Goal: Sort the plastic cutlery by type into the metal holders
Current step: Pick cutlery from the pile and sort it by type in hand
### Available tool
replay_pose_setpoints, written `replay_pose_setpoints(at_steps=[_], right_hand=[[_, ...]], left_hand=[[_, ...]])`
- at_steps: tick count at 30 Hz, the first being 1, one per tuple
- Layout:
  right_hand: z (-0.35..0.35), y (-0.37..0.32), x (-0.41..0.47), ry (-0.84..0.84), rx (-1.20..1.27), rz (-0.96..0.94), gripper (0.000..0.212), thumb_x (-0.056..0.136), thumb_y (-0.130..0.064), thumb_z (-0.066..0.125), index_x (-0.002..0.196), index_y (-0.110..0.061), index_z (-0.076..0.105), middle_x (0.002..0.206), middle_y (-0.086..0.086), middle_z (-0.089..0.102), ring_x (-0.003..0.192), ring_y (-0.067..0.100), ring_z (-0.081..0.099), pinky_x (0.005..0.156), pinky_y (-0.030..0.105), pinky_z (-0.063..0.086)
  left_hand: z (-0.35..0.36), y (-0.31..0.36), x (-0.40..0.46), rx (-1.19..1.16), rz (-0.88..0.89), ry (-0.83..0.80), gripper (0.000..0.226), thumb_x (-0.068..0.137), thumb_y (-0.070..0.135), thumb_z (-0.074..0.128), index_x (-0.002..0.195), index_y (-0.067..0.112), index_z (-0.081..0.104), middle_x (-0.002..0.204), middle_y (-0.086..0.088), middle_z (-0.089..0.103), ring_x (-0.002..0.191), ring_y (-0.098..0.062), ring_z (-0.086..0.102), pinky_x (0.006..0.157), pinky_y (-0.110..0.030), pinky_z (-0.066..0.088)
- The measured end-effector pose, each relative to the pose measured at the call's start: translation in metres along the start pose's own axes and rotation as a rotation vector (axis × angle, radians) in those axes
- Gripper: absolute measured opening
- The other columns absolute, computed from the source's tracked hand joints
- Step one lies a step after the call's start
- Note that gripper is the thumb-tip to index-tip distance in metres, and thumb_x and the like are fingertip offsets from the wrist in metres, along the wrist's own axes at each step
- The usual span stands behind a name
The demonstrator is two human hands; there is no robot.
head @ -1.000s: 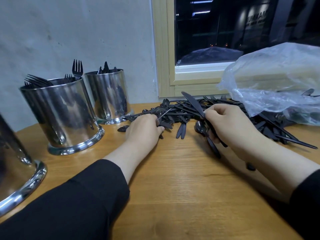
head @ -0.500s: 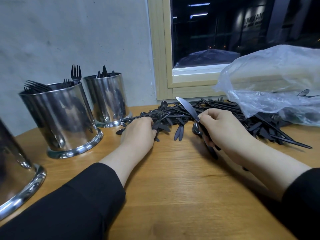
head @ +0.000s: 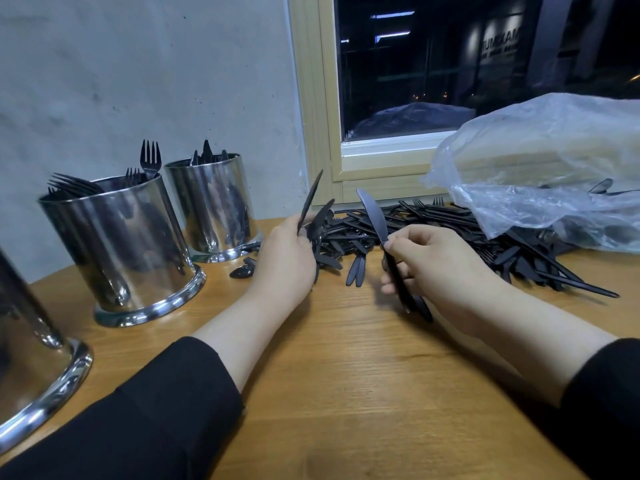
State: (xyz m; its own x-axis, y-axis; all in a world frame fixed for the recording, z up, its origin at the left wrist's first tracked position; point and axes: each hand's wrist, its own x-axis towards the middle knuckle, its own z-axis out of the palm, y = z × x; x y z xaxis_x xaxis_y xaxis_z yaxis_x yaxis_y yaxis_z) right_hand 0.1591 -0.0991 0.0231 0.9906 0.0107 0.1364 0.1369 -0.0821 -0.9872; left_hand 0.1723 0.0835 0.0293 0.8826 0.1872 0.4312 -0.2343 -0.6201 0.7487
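A metal holder at the near left is cut off by the frame edge, so its contents cannot be seen. Both black sleeves are partly cropped at the bottom edge.

The left hand is raised off the wooden table, seen from the back, so its fingertips are hidden. Its fingers are curled round 2 thin black pieces that stand up and lean right above the knuckles; their type cannot be made out for certain.

The right hand is held just above the table with fingers curled. A black knife is pinched between thumb and forefinger, its blade pointing up and left beyond the fingertips. Further handles are gripped in the same hand and project below the palm; their number and type cannot be told.

Beyond and between both sets of fingers lies the heap of black cutlery, its right part hidden under a clear plastic bag. A lone spoon lies just left of the left hand.

Left of the left fingers, a holder with forks stands. Behind it, a second holder shows only blurred tips above its rim. At the far side, a window is seen, dark.
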Motion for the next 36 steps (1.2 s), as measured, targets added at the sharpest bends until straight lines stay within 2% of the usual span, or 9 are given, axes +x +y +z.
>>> replay_pose_setpoints(at_steps=[6, 9, 14, 17, 20, 23, 27, 32, 36], right_hand=[[0.006, -0.005, -0.009, -0.062, 0.075, -0.047, 0.010, 0.095, -0.005, 0.061, 0.086, -0.002, 0.065, 0.068, 0.008, 0.068, 0.067, 0.024, 0.070, 0.073, 0.044, 0.064], [0.009, -0.003, -0.011, -0.068, 0.032, -0.073, 0.011, 0.094, -0.010, 0.066, 0.086, -0.003, 0.067, 0.066, 0.008, 0.069, 0.071, 0.026, 0.072, 0.074, 0.047, 0.063], [0.013, 0.000, -0.013, -0.131, -0.121, -0.151, 0.010, 0.091, -0.015, 0.071, 0.083, -0.009, 0.071, 0.078, 0.009, 0.074, 0.071, 0.027, 0.073, 0.070, 0.050, 0.062], [0.003, -0.008, -0.010, -0.146, -0.356, -0.263, 0.015, 0.093, -0.024, 0.070, 0.082, -0.015, 0.074, 0.075, 0.004, 0.074, 0.073, 0.023, 0.072, 0.077, 0.044, 0.061], [-0.026, -0.018, -0.001, -0.021, -0.584, -0.362, 0.023, 0.096, -0.039, 0.065, 0.080, -0.023, 0.071, 0.067, -0.003, 0.070, 0.065, 0.014, 0.066, 0.068, 0.034, 0.056], [-0.065, -0.019, 0.012, 0.104, -0.714, -0.337, 0.029, 0.098, -0.043, 0.060, 0.081, -0.022, 0.070, 0.069, -0.002, 0.068, 0.063, 0.014, 0.063, 0.061, 0.032, 0.050], [-0.097, -0.008, 0.018, 0.143, -0.822, -0.254, 0.030, 0.098, -0.042, 0.061, 0.078, -0.020, 0.069, 0.061, -0.002, 0.064, 0.042, 0.002, 0.050, 0.049, 0.025, 0.039], [-0.083, -0.001, 0.016, 0.038, -0.886, -0.263, 0.023, 0.095, -0.045, 0.064, 0.086, -0.025, 0.072, 0.079, -0.007, 0.070, 0.074, 0.011, 0.064, 0.068, 0.030, 0.051], [-0.071, 0.001, 0.013, -0.014, -1.009, -0.272, 0.020, 0.095, -0.045, 0.064, 0.096, -0.027, 0.071, 0.090, -0.009, 0.069, 0.085, 0.012, 0.062, 0.073, 0.031, 0.049]], left_hand=[[0.012, 0.011, -0.009, -0.365, -0.120, -0.023, 0.023, 0.110, 0.036, 0.038, 0.106, 0.034, 0.060, 0.083, -0.004, 0.057, 0.060, -0.015, 0.047, 0.069, -0.056, 0.050], [0.015, 0.016, -0.019, -0.509, -0.170, -0.074, 0.037, 0.102, 0.055, 0.050, 0.100, 0.022, 0.066, 0.063, 0.009, 0.044, 0.050, -0.013, 0.039, 0.053, -0.031, 0.036], [0.023, 0.029, -0.037, -0.712, -0.199, -0.126, 0.023, 0.099, 0.033, 0.065, 0.092, 0.011, 0.068, 0.057, 0.005, 0.050, 0.042, -0.006, 0.046, 0.038, -0.018, 0.036], [0.023, 0.025, -0.032, -0.605, -0.165, -0.023, 0.035, 0.103, 0.036, 0.057, 0.084, 0.010, 0.068, 0.068, -0.007, 0.063, 0.054, -0.014, 0.057, 0.050, -0.023, 0.045], [0.022, 0.024, -0.026, -0.576, -0.139, 0.081, 0.041, 0.107, 0.039, 0.048, 0.083, 0.009, 0.064, 0.064, -0.003, 0.060, 0.057, -0.018, 0.057, 0.055, -0.031, 0.046], [0.020, 0.026, -0.026, -0.665, -0.082, 0.110, 0.034, 0.111, 0.033, 0.039, 0.089, 0.013, 0.056, 0.058, 0.004, 0.057, 0.047, -0.019, 0.057, 0.047, -0.030, 0.049], [0.023, 0.023, -0.029, -0.582, 0.025, 0.053, 0.021, 0.109, 0.027, 0.045, 0.097, 0.011, 0.051, 0.061, 0.003, 0.047, 0.051, -0.019, 0.047, 0.058, -0.041, 0.050], [0.032, 0.018, -0.043, -0.495, -0.051, -0.236, 0.020, 0.106, 0.027, 0.052, 0.097, 0.011, 0.060, 0.058, 0.003, 0.046, 0.050, -0.021, 0.045, 0.055, -0.040, 0.045], [0.031, 0.015, -0.043, -0.520, -0.210, -0.252, 0.025, 0.104, 0.033, 0.056, 0.093, 0.013, 0.065, 0.054, 0.009, 0.040, 0.047, -0.013, 0.033, 0.046, -0.026, 0.033]])
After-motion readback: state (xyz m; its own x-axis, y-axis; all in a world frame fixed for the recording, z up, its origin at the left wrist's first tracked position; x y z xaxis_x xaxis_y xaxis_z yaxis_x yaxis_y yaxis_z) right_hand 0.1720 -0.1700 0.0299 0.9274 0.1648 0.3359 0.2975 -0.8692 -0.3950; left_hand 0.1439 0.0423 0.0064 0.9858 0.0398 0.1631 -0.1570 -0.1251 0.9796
